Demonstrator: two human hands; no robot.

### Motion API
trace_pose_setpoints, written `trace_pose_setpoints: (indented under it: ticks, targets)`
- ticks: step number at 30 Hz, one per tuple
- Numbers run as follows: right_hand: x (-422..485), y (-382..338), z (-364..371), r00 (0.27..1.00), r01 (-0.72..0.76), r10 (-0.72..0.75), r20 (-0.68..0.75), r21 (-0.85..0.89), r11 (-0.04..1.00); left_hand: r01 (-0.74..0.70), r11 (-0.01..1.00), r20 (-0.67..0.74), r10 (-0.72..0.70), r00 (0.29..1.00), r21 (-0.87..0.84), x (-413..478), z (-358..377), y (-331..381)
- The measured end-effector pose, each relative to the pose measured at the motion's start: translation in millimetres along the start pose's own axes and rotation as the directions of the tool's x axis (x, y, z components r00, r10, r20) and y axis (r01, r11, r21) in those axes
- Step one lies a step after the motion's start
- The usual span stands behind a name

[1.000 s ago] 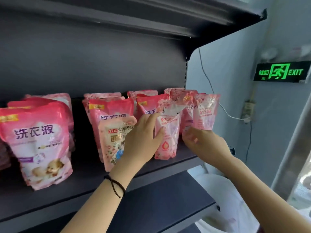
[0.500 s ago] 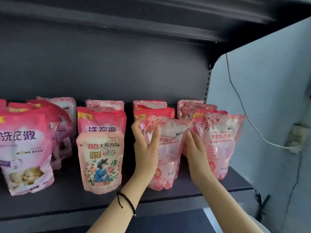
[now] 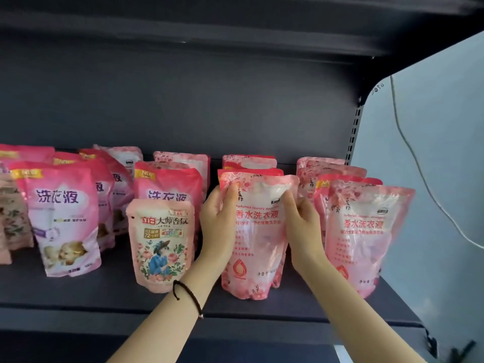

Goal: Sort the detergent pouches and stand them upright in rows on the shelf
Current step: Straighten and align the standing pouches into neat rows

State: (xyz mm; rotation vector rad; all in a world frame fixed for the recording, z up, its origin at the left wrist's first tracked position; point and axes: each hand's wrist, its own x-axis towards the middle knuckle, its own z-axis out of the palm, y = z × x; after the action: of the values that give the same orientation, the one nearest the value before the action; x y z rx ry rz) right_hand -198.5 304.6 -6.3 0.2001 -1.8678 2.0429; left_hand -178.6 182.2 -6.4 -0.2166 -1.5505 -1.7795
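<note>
A translucent pink perfume-detergent pouch stands upright at the front of the dark shelf. My left hand grips its left edge, thumb pinching the top corner. My right hand pinches its right edge near the top. A matching pouch stands to its right at the head of its own row. Left of my hands stands a smaller peach pouch with a flower picture. Behind it is a deep pink pouch, and further left another pink pouch showing puppies.
More pink pouches stand in rows behind the front ones, reaching the grey back panel. The upper shelf overhangs close above. A perforated upright ends the shelf on the right, beside a pale wall with a white cable.
The camera view rose and drew closer. Both hands closed from flat against the pouch's sides to pinching its upper edges, and the pouch now stands straighter.
</note>
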Motion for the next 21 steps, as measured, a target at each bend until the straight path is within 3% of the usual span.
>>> trace_pose_setpoints:
  ticks: [3,5,10,12,15,17,21]
  targets:
    - [4,-15,-17,0.973,0.229,-0.219,0.070,-0.197,0.953,-0.185,0.966,0.148,0.160,0.976,0.179,15,-16,19]
    - [9,-25,-25,0.930,0.368,-0.346,0.127,-0.336,0.867,-0.342,0.886,0.311,0.245,0.918,0.314,26,-21,36]
    - [13,-40,-33,0.878,0.476,-0.413,0.244,-0.539,0.695,-0.702,0.471,0.611,0.359,0.706,0.534,42,-32,55]
    - [13,-42,-35,0.869,0.491,-0.415,0.269,-0.574,0.655,-0.802,0.292,0.685,0.418,0.597,0.520,45,-33,59]
    - [9,-55,-42,0.822,0.563,-0.436,0.366,-0.636,0.527,-0.875,0.145,0.769,0.426,0.476,0.462,48,-34,66]
    - [11,-77,-54,0.795,0.602,-0.421,0.436,-0.653,0.460,-0.872,0.123,0.803,0.346,0.485,0.474,50,-33,74]
    - [39,-138,-95,0.784,0.613,-0.355,0.509,-0.723,0.319,-0.815,0.169,0.806,0.136,0.575,0.553,61,-12,103]
